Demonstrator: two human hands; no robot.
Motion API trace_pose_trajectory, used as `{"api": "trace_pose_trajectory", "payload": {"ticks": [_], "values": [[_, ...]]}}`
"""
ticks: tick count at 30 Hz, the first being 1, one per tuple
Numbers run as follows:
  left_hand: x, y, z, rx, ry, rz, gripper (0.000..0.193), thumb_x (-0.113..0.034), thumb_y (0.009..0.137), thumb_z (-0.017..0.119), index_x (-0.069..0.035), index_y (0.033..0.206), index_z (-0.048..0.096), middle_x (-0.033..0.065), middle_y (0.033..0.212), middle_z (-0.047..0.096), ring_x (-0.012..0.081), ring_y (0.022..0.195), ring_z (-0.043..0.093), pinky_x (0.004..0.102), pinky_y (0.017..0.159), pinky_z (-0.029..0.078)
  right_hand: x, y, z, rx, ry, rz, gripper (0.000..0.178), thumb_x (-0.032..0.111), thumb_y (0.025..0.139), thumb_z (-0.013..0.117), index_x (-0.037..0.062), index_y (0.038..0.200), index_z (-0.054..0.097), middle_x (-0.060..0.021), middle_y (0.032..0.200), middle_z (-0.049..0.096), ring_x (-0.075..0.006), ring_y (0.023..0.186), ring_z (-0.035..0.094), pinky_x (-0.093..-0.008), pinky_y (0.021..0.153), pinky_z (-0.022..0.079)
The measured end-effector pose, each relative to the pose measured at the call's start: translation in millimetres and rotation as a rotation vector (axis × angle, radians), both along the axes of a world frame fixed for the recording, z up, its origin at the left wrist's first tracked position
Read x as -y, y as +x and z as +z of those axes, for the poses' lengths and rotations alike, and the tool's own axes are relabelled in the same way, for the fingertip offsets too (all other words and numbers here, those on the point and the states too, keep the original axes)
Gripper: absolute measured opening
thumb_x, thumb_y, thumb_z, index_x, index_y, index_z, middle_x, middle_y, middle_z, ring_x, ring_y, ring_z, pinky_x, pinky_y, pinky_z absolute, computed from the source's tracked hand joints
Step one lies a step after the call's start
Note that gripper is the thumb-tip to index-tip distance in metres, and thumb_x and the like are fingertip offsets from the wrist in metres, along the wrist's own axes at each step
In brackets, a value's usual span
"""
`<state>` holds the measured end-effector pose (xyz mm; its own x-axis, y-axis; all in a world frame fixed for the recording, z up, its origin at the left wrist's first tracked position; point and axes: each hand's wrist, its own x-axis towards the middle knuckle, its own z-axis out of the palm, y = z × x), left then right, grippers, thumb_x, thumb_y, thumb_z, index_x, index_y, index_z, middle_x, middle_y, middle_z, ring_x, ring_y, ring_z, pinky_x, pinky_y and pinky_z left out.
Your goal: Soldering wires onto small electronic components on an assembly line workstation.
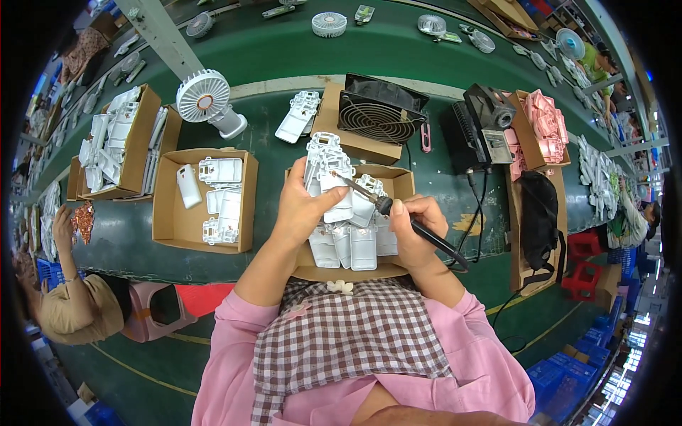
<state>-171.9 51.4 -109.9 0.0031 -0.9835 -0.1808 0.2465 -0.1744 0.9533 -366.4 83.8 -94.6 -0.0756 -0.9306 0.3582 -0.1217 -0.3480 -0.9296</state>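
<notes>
The left hand (pixel 295 206) has its grip closed around the edges of a white plastic fan-handle casing (pixel 329 181), thumb pressed over its face, and tilts it above an open cardboard box (pixel 387 272). The right hand (pixel 420 231) has its grip closed, pen-fashion, on the black handle of a soldering iron (pixel 384 206), whose tip points left to the casing's upper part; whether it touches is too small to tell. Below both hands, more white casings (pixel 352 247) lie side by side in that box. Just beyond, on the green worktop (pixel 273 92), a black fan with a round wire guard (pixel 380 117) stands on cardboard. To the left are a white handheld fan (pixel 206 99) and a second cardboard box (pixel 174 231) of white parts; to the right, a black boxy unit (pixel 460 138) and, farther off, pink casings (pixel 545 124) in a carton.
</notes>
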Motion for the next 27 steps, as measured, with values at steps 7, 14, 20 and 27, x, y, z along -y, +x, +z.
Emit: {"api": "trace_pose_trajectory", "payload": {"ticks": [7,14,20,27], "values": [[-0.3,-0.3,1.1,-0.007,-0.006,-0.009,0.058,-0.002,0.075,0.078,0.001,0.124,0.048,0.0082,0.108,0.064,0.0134,0.095,0.063,0.0282,0.082,0.053,-2.4,0.1,-0.1,0.040,0.016,-0.021,0.013,0.000,0.090,0.062,0.0025,0.085,0.050,-0.0066,0.069,0.058,-0.0078,0.057,0.053,-0.0215,0.054,0.042],[-1.1,-2.0,4.8,-0.001,-0.013,-0.013,0.056,-0.001,0.075,0.078,0.001,0.123,0.049,0.0079,0.107,0.065,0.0131,0.094,0.064,0.0276,0.081,0.053,-0.4,-0.5,1.4,-0.008,-0.002,0.036,0.013,0.000,0.090,0.063,0.0023,0.085,0.051,-0.0078,0.072,0.059,-0.0082,0.057,0.053,-0.0220,0.054,0.043],[-0.8,-1.9,6.1,0.033,-0.001,-0.014,0.056,-0.002,0.075,0.078,0.001,0.122,0.049,0.0079,0.107,0.065,0.0131,0.093,0.064,0.0274,0.080,0.052,-0.4,0.2,0.6,-0.009,0.008,0.040,0.012,0.000,0.090,0.062,0.0019,0.085,0.051,-0.0079,0.072,0.060,-0.0079,0.057,0.053,-0.0219,0.054,0.043],[-2.1,-1.3,9.9,0.057,0.011,-0.035,0.059,-0.004,0.076,0.078,0.001,0.126,0.047,0.0087,0.109,0.064,0.0140,0.096,0.063,0.0280,0.084,0.051,-0.1,0.6,0.8,-0.024,0.014,0.039,0.012,-0.001,0.090,0.062,0.0016,0.085,0.052,-0.0082,0.072,0.060,-0.0076,0.057,0.053,-0.0217,0.054,0.043]]}}
